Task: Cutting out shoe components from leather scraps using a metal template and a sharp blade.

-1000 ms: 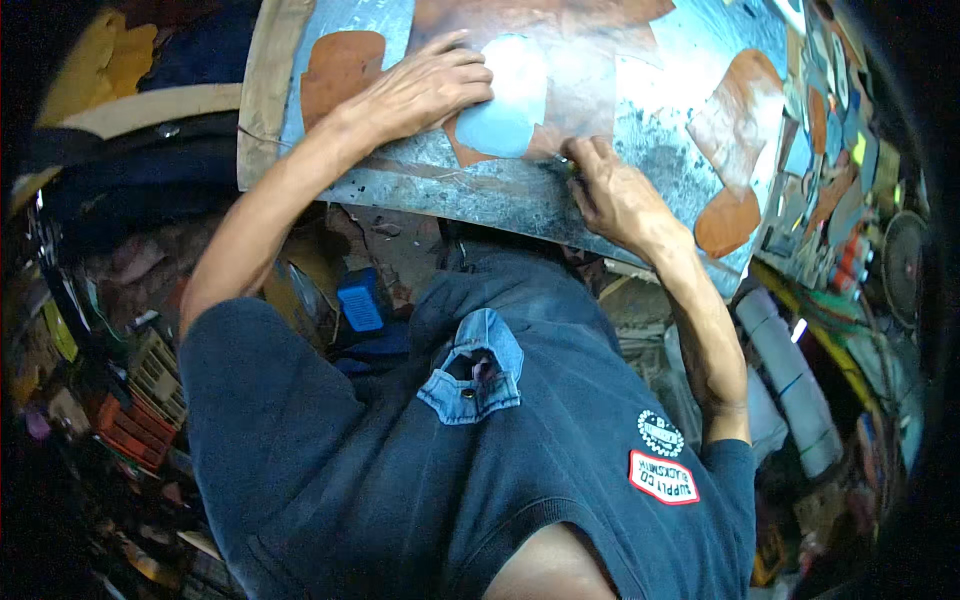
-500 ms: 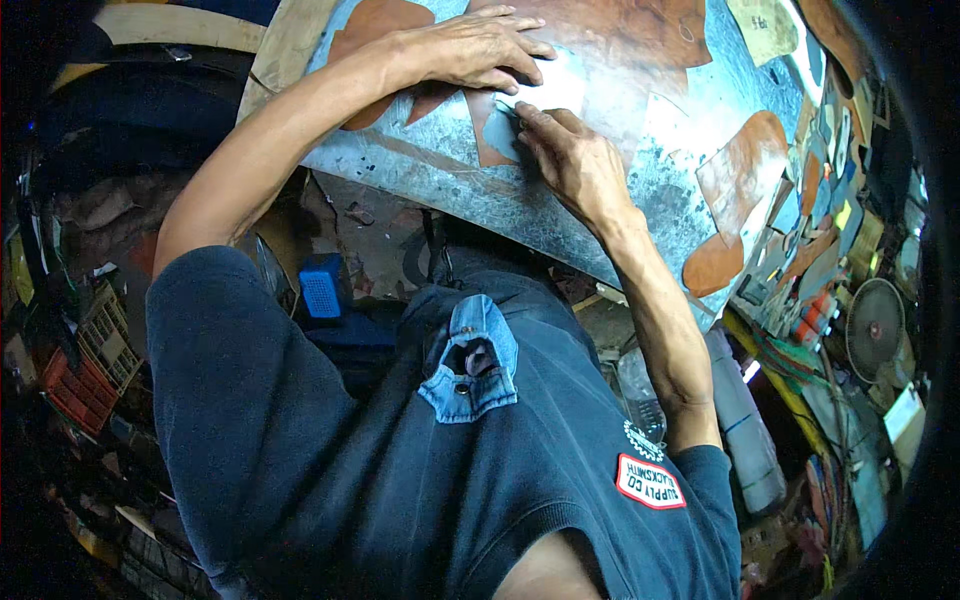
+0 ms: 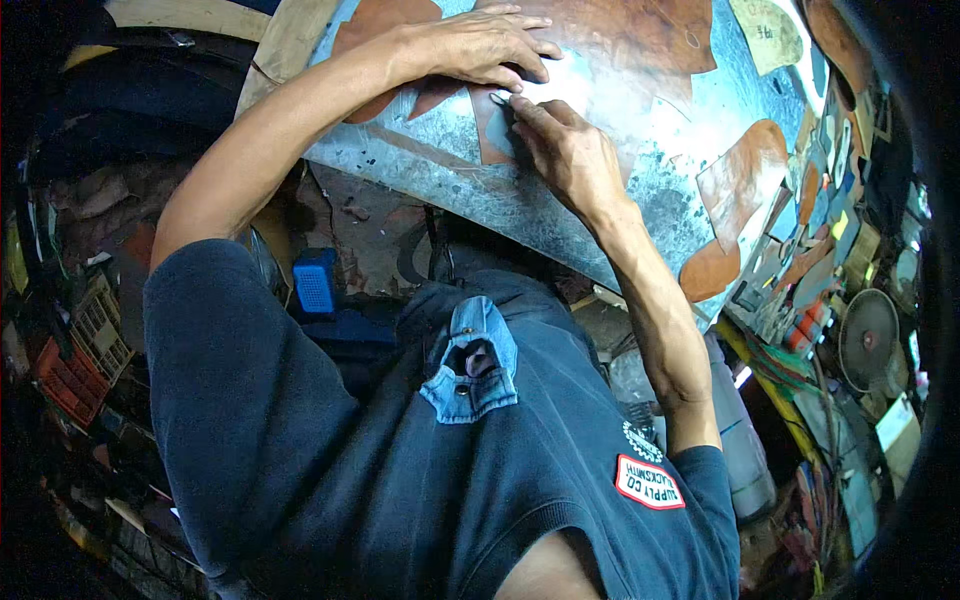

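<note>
My left hand (image 3: pixel 490 48) lies spread with fingers apart over brown leather and a pale sheet at the far middle of the worktop. Close beside its fingertips, my right hand (image 3: pixel 575 155) is pinched on a small thin tool (image 3: pixel 500 98); only its pale tip shows, so its kind is unclear. The tip meets a small brown leather piece (image 3: pixel 492 145) with a greyish patch, beneath the hands. A large brown leather sheet (image 3: pixel 640 35) extends beyond both hands, and another leather piece (image 3: pixel 385 25) is partly covered by my left forearm.
Metal covers the worktop (image 3: pixel 430 175), whose near edge runs slantwise before me. Cut leather pieces (image 3: pixel 745 170) and a yellowish paper pattern (image 3: pixel 768 35) lie on its right. Many scraps, a round fan (image 3: pixel 868 340) and a blue box (image 3: pixel 315 285) stand around it.
My right hand has shifted slightly up and left, closer to the left fingertips. The tool's tip now shows at a different angle. My left hand stays nearly in place.
</note>
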`<control>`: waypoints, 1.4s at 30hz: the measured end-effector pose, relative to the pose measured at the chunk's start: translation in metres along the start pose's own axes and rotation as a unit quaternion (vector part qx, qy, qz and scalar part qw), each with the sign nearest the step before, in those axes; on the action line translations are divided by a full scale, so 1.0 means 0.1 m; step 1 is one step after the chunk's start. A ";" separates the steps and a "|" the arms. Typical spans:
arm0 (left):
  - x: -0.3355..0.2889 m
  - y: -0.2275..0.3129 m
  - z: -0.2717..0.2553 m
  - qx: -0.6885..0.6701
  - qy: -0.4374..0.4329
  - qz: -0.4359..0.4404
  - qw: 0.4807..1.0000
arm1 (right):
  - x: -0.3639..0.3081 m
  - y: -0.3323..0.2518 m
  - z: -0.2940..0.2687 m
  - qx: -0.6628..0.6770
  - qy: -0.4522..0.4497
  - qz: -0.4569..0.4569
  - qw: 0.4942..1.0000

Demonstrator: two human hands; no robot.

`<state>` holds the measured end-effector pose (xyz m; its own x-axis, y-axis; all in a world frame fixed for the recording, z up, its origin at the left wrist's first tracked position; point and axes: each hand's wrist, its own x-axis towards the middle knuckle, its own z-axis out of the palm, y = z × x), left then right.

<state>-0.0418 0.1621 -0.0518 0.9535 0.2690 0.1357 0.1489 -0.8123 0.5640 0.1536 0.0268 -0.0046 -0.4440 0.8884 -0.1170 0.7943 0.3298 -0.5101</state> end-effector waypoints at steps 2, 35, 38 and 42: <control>0.00 -0.01 0.00 0.005 -0.004 0.001 1.000 | 0.00 0.01 0.01 0.007 0.006 -0.007 1.000; 0.00 0.12 0.07 0.107 -0.060 -0.092 0.988 | -0.09 -0.67 0.35 0.043 0.144 0.210 0.966; 0.00 0.05 0.14 0.114 -0.057 -0.076 0.989 | -0.05 -0.85 0.57 0.052 0.205 0.275 0.938; 0.02 0.00 0.19 0.114 -0.038 -0.069 0.990 | 0.01 -1.00 0.70 0.052 0.267 0.314 0.909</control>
<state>-0.0350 0.1531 -0.0671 0.9355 0.3532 0.0025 0.3269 -0.8684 0.3729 0.0445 -0.0275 -0.0129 0.3711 0.9286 0.0029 0.7654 -0.3041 -0.5672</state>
